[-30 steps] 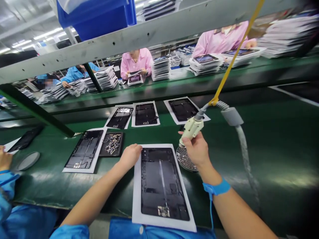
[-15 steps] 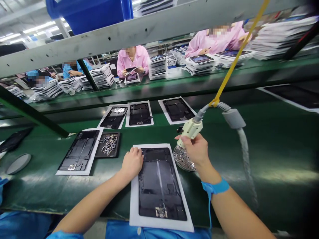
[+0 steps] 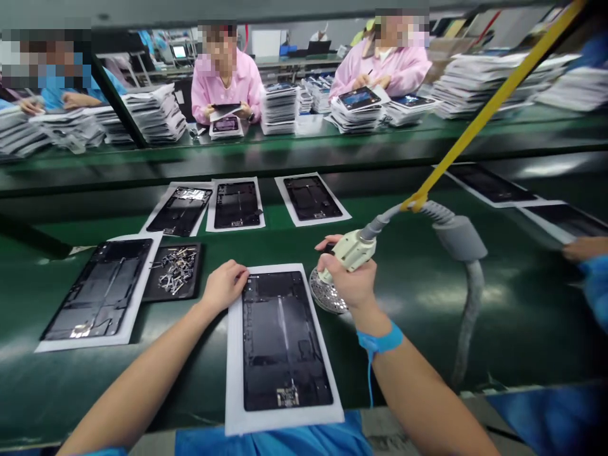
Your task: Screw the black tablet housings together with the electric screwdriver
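A black tablet back panel (image 3: 280, 339) lies on a white sheet (image 3: 235, 392) in front of me on the green belt. My left hand (image 3: 223, 285) rests with curled fingers on the sheet's top left corner. My right hand (image 3: 349, 275) is closed around a cream electric screwdriver (image 3: 351, 250), which hangs by a grey hose (image 3: 456, 234) and a yellow strap (image 3: 479, 117). The driver's tip points down at a round perforated screw dish (image 3: 325, 294) just right of the panel.
A small black tray of loose screws (image 3: 173, 269) sits left of my hand, beside another panel on its sheet (image 3: 97, 291). Three more panels (image 3: 237, 204) lie further up the belt. Workers in pink sit beyond with stacked tablets. A co-worker's hand (image 3: 582, 248) shows at right.
The view has tilted up and turned right, so the overhead rail and blue bin have left the frame. Both hands keep their hold; the right hand sits slightly closer to the screw dish.
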Tool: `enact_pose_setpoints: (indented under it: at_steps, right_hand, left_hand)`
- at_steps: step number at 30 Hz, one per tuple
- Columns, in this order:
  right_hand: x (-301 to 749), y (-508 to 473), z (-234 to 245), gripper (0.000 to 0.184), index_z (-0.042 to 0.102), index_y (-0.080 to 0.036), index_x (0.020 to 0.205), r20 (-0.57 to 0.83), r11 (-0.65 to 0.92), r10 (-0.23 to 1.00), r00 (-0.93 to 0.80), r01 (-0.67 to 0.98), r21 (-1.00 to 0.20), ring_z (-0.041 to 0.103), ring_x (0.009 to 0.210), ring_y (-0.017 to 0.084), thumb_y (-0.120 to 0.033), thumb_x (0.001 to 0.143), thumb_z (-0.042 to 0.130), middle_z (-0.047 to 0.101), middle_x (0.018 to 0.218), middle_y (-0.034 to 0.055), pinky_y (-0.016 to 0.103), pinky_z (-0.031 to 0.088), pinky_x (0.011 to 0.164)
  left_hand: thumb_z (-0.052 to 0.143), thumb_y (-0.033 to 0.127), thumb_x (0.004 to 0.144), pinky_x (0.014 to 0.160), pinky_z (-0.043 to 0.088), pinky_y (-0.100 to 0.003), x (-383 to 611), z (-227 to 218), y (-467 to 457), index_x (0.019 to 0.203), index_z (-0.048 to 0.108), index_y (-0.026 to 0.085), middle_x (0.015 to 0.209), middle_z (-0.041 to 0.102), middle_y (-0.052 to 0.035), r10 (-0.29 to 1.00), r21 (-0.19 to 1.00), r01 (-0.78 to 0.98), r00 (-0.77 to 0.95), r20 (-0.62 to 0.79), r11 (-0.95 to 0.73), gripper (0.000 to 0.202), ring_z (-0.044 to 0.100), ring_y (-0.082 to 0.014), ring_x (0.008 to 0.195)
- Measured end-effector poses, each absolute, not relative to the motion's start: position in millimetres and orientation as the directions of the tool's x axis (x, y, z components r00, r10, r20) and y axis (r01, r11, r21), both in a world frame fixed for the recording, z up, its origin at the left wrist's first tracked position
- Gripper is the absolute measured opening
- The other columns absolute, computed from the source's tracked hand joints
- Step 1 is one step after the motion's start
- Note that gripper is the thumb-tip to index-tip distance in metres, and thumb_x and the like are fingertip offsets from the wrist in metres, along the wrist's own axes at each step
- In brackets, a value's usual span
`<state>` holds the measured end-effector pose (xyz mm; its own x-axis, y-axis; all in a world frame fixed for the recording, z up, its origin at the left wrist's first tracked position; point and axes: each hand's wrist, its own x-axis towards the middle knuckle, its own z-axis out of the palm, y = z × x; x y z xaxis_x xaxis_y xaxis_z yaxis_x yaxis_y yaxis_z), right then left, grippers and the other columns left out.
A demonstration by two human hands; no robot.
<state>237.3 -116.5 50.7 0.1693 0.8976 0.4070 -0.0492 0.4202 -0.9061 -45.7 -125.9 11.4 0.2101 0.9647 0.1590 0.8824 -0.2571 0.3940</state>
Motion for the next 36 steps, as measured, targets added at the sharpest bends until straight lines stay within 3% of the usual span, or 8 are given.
enact_pose_setpoints:
  at_steps: [10, 26, 31, 36]
  right_hand:
    - [229, -116, 49, 0.025, 0.063, -0.023, 0.1, 0.437, 0.44, 0.875, 0.21, 0.035, -0.897, 0.06, 0.05, 0.01, -0.03, 0.08, 0.075, 0.069, 0.084, -0.0005, 0.027, 0.054, 0.049]
    - [228, -116, 44, 0.026, 0.064, -0.022, 0.101, 0.423, 0.427, 0.88, 0.214, 0.028, -0.904, 0.061, 0.051, 0.011, -0.031, 0.079, 0.075, 0.069, 0.081, -0.0004, 0.028, 0.054, 0.05]
    - [228, -120, 52, 0.023, 0.065, -0.022, 0.099, 0.433, 0.435, 0.86, 0.271, 0.054, -0.899, 0.061, 0.05, 0.011, -0.031, 0.08, 0.075, 0.069, 0.085, 0.0007, 0.027, 0.053, 0.049]
    - [192, -125, 70, 0.022, 0.063, -0.025, 0.103, 0.468, 0.495, 0.861, 0.198, -0.116, -0.861, 0.062, 0.05, 0.01, -0.033, 0.086, 0.073, 0.067, 0.09, 0.0004, 0.025, 0.051, 0.042]
  left_hand:
    - [0.051, 0.031, 0.099, 0.068, 0.044, -0.025, -50, 7, -126, 0.092, 0.074, 0.02, 0.083, 0.065, -0.0019, 0.947, 0.499, 0.805, 0.258, 0.194, -0.321, 0.026, 0.06, -0.0135, 0.073]
    - [0.049, 0.031, 0.099, 0.072, 0.048, -0.027, -51, 7, -125, 0.091, 0.074, 0.019, 0.083, 0.069, -0.004, 0.95, 0.509, 0.803, 0.24, 0.2, -0.31, 0.029, 0.066, -0.0171, 0.078]
    - [0.047, 0.028, 0.099, 0.083, 0.054, -0.03, -50, 3, -122, 0.101, 0.074, 0.019, 0.099, 0.078, -0.0074, 0.958, 0.572, 0.771, 0.185, 0.22, -0.28, 0.029, 0.072, -0.0206, 0.091]
    - [0.048, 0.025, 0.098, 0.092, 0.055, -0.032, -48, -2, -120, 0.107, 0.075, 0.018, 0.11, 0.079, -0.0083, 0.969, 0.624, 0.745, 0.128, 0.213, -0.235, 0.028, 0.073, -0.0221, 0.101]
